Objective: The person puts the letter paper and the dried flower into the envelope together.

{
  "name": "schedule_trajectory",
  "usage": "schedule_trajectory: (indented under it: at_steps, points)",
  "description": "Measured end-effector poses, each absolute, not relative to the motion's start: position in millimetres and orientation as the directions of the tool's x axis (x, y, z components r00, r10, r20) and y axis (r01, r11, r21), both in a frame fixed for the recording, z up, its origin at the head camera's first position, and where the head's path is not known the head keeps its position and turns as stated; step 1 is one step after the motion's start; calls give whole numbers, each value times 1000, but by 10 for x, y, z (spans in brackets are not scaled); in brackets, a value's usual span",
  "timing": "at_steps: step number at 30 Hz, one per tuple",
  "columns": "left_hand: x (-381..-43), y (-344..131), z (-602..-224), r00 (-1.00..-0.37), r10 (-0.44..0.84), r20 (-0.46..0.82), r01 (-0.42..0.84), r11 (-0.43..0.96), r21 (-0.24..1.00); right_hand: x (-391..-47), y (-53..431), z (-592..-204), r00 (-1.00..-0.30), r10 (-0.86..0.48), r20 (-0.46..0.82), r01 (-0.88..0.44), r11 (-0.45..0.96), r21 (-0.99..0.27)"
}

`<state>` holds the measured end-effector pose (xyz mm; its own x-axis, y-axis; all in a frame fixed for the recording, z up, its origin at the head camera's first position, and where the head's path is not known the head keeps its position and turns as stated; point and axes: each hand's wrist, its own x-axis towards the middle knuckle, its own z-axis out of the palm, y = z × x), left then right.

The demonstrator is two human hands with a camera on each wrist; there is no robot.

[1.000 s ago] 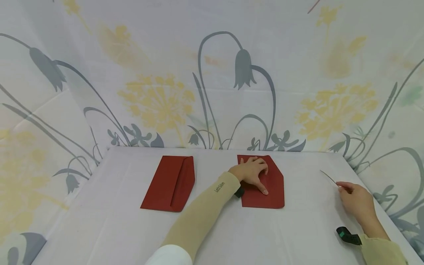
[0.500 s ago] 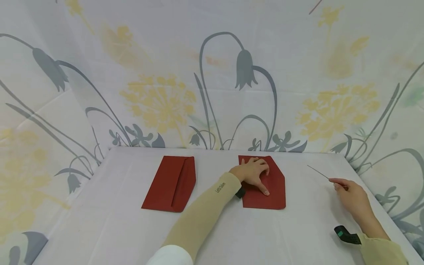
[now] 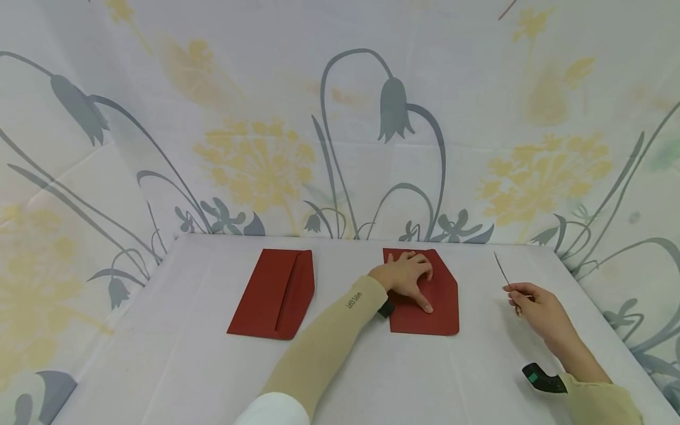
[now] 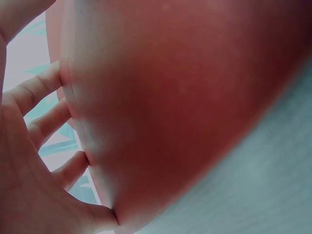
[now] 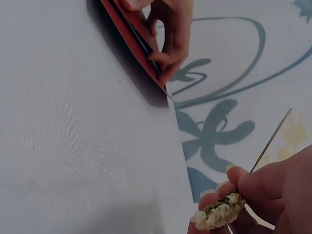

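Note:
My left hand (image 3: 405, 277) lies with spread fingers on a red paper envelope (image 3: 442, 295) at the table's middle right. In the left wrist view its fingertips (image 4: 78, 163) touch the envelope along one edge. A dark gap shows between the envelope's layers (image 5: 134, 34) in the right wrist view. My right hand (image 3: 544, 316), to the right of the envelope and above the table, pinches a small dried flower sprig (image 5: 222, 214). The sprig has a cream blossom head low among the fingers, and its thin stem (image 3: 500, 267) points up and away.
A second red envelope (image 3: 260, 295) lies on the white-covered table (image 3: 170, 354) to the left, its flap unfolded to the right. Behind the table hangs a flower-print cloth (image 3: 239, 88). Black wrist cameras (image 3: 544, 378) sit under the wrists.
The right hand has moved left toward the envelope with the sprig, and the stem has turned from slanting left to nearly upright. The left hand and both envelopes have stayed in place.

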<state>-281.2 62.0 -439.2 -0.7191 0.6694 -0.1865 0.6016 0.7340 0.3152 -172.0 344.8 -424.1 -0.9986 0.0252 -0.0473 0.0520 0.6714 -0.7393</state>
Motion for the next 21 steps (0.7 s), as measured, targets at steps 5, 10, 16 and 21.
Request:
schedule_trajectory:
  at_steps: [5, 10, 16, 21]
  points:
    - [-2812, 613, -4385, -717, 672, -187, 602, 732, 320, -1732, 3283, -4215, -998, -50, -37, -5, 649, -761]
    - [-2820, 608, -4394, -716, 672, -188, 599, 730, 328, -1762, 3129, -4191, -993, -105, -45, -30, 621, -783]
    - [-2823, 609, -4395, -719, 669, -190, 597, 734, 325, -1828, 2962, -4198, -989, -136, -55, -34, 577, -816]
    - [-2815, 613, -4388, -722, 665, -191, 599, 739, 309, -1881, 2840, -4236, -986, -154, -66, -27, 533, -846]
